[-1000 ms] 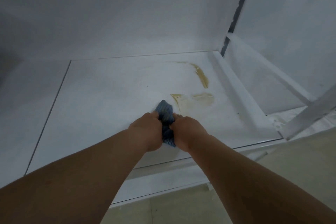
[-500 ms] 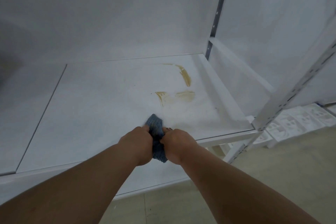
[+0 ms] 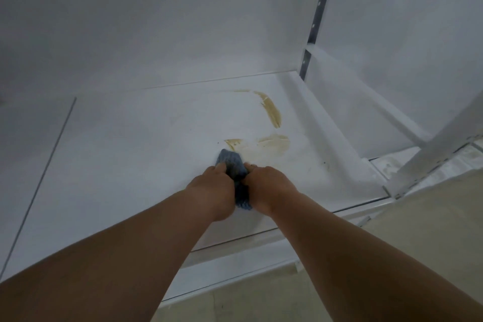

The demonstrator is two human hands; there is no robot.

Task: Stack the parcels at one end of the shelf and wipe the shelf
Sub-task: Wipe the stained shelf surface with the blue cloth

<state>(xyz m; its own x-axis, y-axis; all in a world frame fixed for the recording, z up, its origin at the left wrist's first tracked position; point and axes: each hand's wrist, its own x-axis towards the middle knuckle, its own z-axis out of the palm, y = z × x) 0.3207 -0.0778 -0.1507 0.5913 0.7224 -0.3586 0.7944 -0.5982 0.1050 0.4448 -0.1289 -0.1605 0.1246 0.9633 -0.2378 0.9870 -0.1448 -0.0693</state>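
Both hands grip a bunched blue cloth (image 3: 233, 165) between them, the left hand (image 3: 213, 185) and right hand (image 3: 269, 185) curled round it side by side and pressing it down on the white shelf (image 3: 117, 165). Yellowish-brown smears (image 3: 271, 112) lie on the shelf just beyond the cloth, toward the right end near the metal upright (image 3: 317, 15). No parcels show in this view.

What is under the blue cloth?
The white shelf lies under the cloth, gripped by left hand and right hand. Any stain beneath it is covered; brown stains show beyond.
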